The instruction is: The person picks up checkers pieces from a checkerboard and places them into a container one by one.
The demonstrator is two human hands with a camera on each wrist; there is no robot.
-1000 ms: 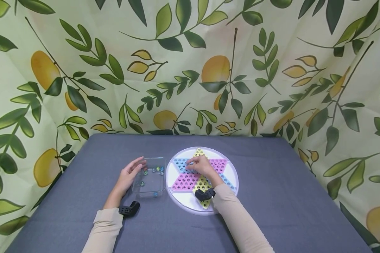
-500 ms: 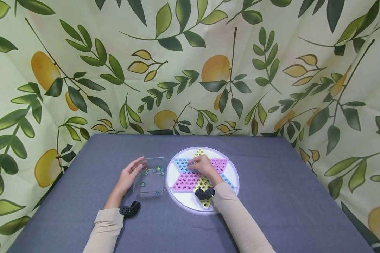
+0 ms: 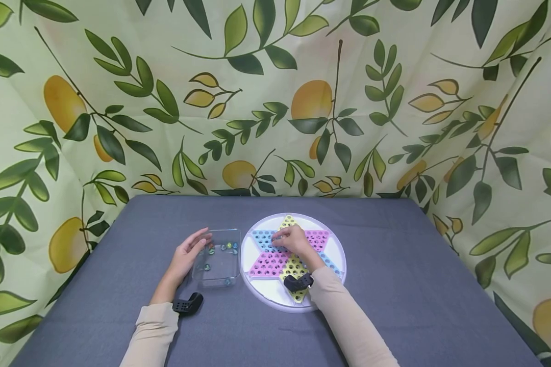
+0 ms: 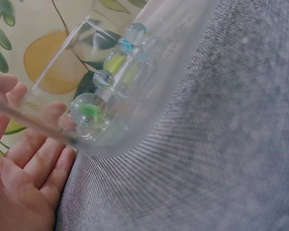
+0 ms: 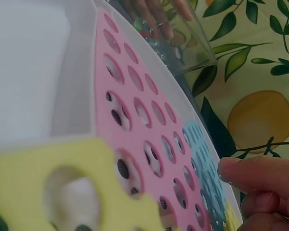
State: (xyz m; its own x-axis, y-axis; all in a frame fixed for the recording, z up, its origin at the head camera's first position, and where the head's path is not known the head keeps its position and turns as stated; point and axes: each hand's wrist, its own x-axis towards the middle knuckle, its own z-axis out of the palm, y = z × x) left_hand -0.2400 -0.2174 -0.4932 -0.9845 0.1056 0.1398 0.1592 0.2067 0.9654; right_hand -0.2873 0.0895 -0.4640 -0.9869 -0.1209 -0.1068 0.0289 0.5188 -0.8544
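Note:
My left hand (image 3: pixel 183 256) rests at the left side of a clear plastic box (image 3: pixel 227 265), its fingers relaxed along the wall. Several glass marbles (image 4: pixel 89 110) lie in the box, mostly toward its far side. Over the blue part of a round Chinese checkers board (image 3: pixel 264 293), my right hand (image 3: pixel 294 239) pinches with thumb and fingers. A small glassy edge at the fingertips (image 5: pixel 231 168) in the right wrist view looks like a marble, mostly hidden. Pink holes (image 5: pixel 135 79) and blue holes (image 5: pixel 202 154) of the board show in that view.
A dark grey cloth (image 3: pixel 395 270) covers the table. Behind it hangs a curtain (image 3: pixel 266 102) printed with leaves and fruit. The box stands just left of the board, close to its rim. A black wrist camera (image 3: pixel 188 304) sits on the left wrist.

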